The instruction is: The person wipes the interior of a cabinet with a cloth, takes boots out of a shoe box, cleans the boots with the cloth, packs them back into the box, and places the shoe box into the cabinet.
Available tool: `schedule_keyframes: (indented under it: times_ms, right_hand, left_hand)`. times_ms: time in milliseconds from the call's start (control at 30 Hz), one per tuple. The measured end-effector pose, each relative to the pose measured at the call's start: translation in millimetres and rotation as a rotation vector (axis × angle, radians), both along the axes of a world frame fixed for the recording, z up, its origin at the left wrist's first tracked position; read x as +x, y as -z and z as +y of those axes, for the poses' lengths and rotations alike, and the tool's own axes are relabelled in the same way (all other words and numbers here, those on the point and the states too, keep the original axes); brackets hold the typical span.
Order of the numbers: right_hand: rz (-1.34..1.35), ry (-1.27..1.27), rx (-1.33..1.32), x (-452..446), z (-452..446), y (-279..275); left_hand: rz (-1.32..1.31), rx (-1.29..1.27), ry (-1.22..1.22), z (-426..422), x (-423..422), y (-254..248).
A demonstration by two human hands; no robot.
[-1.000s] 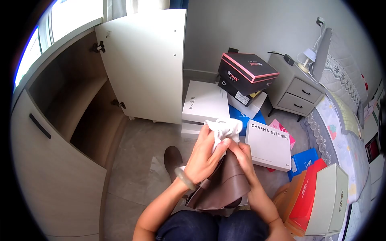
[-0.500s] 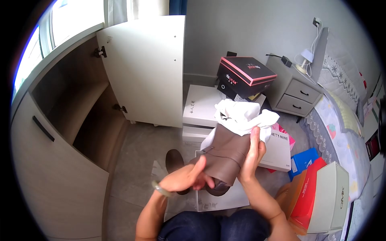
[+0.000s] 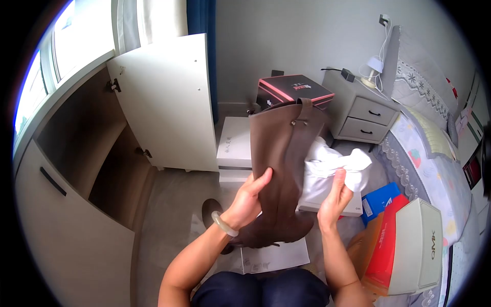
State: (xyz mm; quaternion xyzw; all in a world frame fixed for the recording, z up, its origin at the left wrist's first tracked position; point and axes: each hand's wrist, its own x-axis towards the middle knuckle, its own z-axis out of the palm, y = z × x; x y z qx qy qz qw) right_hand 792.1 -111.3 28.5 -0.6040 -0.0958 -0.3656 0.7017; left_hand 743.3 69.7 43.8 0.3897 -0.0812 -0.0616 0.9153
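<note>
A tall brown boot (image 3: 279, 163) stands nearly upright in front of me, its shaft opening at the top. My left hand (image 3: 246, 202) is closed round the left side of the shaft, thumb on the leather. To the right of the boot, my right hand (image 3: 335, 202) grips a crumpled white cloth (image 3: 337, 166), pinched between thumb and fingers. Below the boot lies a white box lid or panel (image 3: 276, 256) on the floor. Another brown piece of footwear (image 3: 210, 211), partly hidden by my left wrist, lies on the floor to the left.
An open cabinet (image 3: 97, 148) with its white door (image 3: 166, 102) swung out is at left. Behind the boot are a black shoebox (image 3: 296, 87) and white boxes (image 3: 232, 140). A nightstand (image 3: 365, 110), a blue box (image 3: 381, 204) and a QMK box (image 3: 419, 245) stand at right beside the bed.
The boot has swung upright, shaft upward. My left hand has moved from near its foot to the shaft. My right hand now holds the white cloth to the right, apart from the boot.
</note>
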Motion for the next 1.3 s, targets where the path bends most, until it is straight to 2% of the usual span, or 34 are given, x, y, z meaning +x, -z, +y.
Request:
schedule_keyframes:
  times_ms: [33,100,133,167,200,233,267,300,333,367,400,433,467,500,533,567,667,767,833,867,900,933,967,1000,1033,1100,1167,1233,1300]
  right_hand:
    - [-0.007,-0.015,-0.017,2.0,-8.2,-3.6]
    - [-0.178,-0.236,-0.087,-7.6,-7.6,-21.7]
    - [-0.166,-0.179,-0.228,-8.0,-6.7,-17.7]
    - [-0.211,-0.231,-0.427,-8.4,-4.7,-9.9]
    - [-0.271,-0.18,-0.524,-10.0,5.7,-3.9]
    - [-0.334,-0.124,-0.616,-12.8,17.3,-1.2]
    - [-0.4,-0.065,-0.7,-15.7,28.9,1.5]
    - [-0.436,-0.002,-0.758,-18.0,30.9,14.9]
    - [-0.426,0.056,-0.711,-18.5,36.3,36.4]
    - [-0.417,0.112,-0.663,-16.1,41.4,66.5]
    - [-0.137,-0.222,-0.375,-10.5,44.0,124.6]
    - [-0.06,-0.346,-0.284,-7.8,43.2,145.7]
    - [-0.064,-0.424,-0.258,-7.6,40.2,150.8]
    - [-0.109,-0.434,-0.311,-6.4,34.8,155.1]
    - [-0.164,-0.412,-0.392,-6.3,26.3,151.3]
    - [-0.268,-0.277,-0.589,-4.9,15.9,139.0]
    - [-0.105,-0.133,-0.363,-12.1,4.8,106.2]
    - [-0.346,0.02,-0.313,-13.6,9.8,38.4]
    - [-0.484,0.042,-0.479,-10.5,20.7,2.5]
    - [-0.46,-0.062,-0.52,-13.0,29.8,-6.3]
    - [-0.342,-0.171,-0.545,-14.5,45.1,6.3]
    - [-0.374,-0.214,-0.549,-14.2,49.2,31.8]
    - [-0.409,-0.256,-0.554,-13.8,53.9,62.5]
    - [-0.464,-0.345,-0.645,-11.8,51.6,98.5]
    - [-0.503,-0.434,-0.734,-12.9,44.6,121.8]
    - [-0.336,-0.397,-0.711,-24.6,34.2,108.0]
    - [-0.208,-0.143,-0.673,-22.1,19.8,99.0]
    - [0.042,-0.166,-0.275,5.4,7.5,112.4]
    - [0.202,-0.377,0.022,22.6,-2.3,68.3]
  left_hand:
    - [0.001,0.045,0.015,-6.0,3.8,-1.0]
    - [0.006,0.095,0.02,-18.3,10.5,-5.8]
    - [-0.025,0.074,0.043,-24.1,11.8,-15.5]
    - [-0.06,0.054,0.063,-28.6,13.8,-21.4]
    - [-0.16,0.157,0.067,-24.6,21.8,-6.3]
    - [-0.169,0.036,-0.048,-33.2,29.6,14.6]
    - [-0.088,-0.186,0.229,-25.2,30.3,-9.0]
    - [0.101,-0.293,0.295,-28.0,19.2,-30.4]
    - [0.302,-0.41,0.333,-32.6,4.6,-62.4]
    - [0.167,-0.401,0.356,-29.3,18.0,-42.0]
    - [0.168,-0.305,0.184,-35.3,12.4,-52.8]
    - [0.166,-0.208,0.017,-41.7,7.9,-64.1]
    - [-0.03,-0.218,0.08,-37.2,19.0,-57.5]
    - [-0.031,-0.2,0.029,-33.3,21.4,-53.3]
    - [-0.034,-0.227,0.061,-28.7,20.6,-52.7]
    - [-0.046,-0.252,0.092,-23.6,22.3,-51.9]
    - [-0.071,-0.303,0.087,-17.5,26.5,-49.4]
    - [-0.054,-0.327,0.055,-7.5,30.6,-45.0]
    - [-0.066,-0.389,0.167,5.0,36.7,-37.4]
    - [-0.041,-0.458,0.376,14.1,42.0,-31.3]
    - [-0.139,-0.567,0.413,17.5,39.3,-24.5]
    - [-0.235,-0.678,0.46,15.0,32.6,-30.3]
    - [-0.225,-0.614,0.651,25.4,34.9,-37.1]
    - [-0.135,-0.448,0.078,7.2,9.1,-72.4]
    - [-0.207,-0.457,0.163,13.5,8.3,-68.8]
    - [-0.139,-0.517,0.103,16.2,16.9,-47.1]
    - [-0.098,-0.557,0.084,18.7,22.6,-43.2]
    - [-0.171,-0.489,0.154,21.4,20.4,-47.8]
    - [-0.163,-0.458,0.114,29.0,19.8,-51.2]
